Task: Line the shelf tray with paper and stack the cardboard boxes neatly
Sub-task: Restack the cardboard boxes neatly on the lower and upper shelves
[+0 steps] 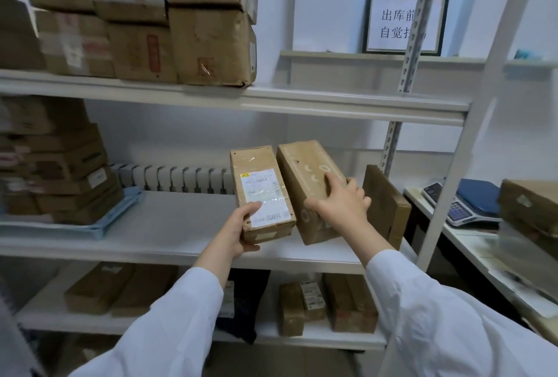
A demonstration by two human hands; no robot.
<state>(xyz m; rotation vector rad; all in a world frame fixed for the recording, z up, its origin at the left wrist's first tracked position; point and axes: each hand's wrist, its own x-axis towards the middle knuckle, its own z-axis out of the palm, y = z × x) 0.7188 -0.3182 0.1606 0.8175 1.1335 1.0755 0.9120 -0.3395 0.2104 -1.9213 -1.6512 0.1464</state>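
Cardboard boxes: two in hand, both lifted over the front part of the middle shelf (169, 225). Left hand (238, 233) grips the labelled box (261, 192) at its near left corner, thumb on the label, fingers curled beneath. Right hand (341, 204) clasps the plain box (308, 183), fingers spread over its top face and thumb on the near side. This box is tilted. The two boxes sit just beside each other, near ends almost touching.

Risks (judgement):
- Each box is held at one end only, so a far end could droop and slip from the grip.
- Swinging both leftward together could knock one against the other.
- Right of the plain box a brown box (386, 204) leans on edge. A brush from the right wrist could topple it.

Room:
- Bare shelf runs between the hands and the blue tray (90, 230) at far left.
- The tray already carries a box stack (60, 177); no paper lining can be made out under it.
- The stack looks uneven, so adding on top may tip it.
- Behind is a white radiator (175, 179).
- Overhead, the upper shelf edge (302, 102) limits lift height.
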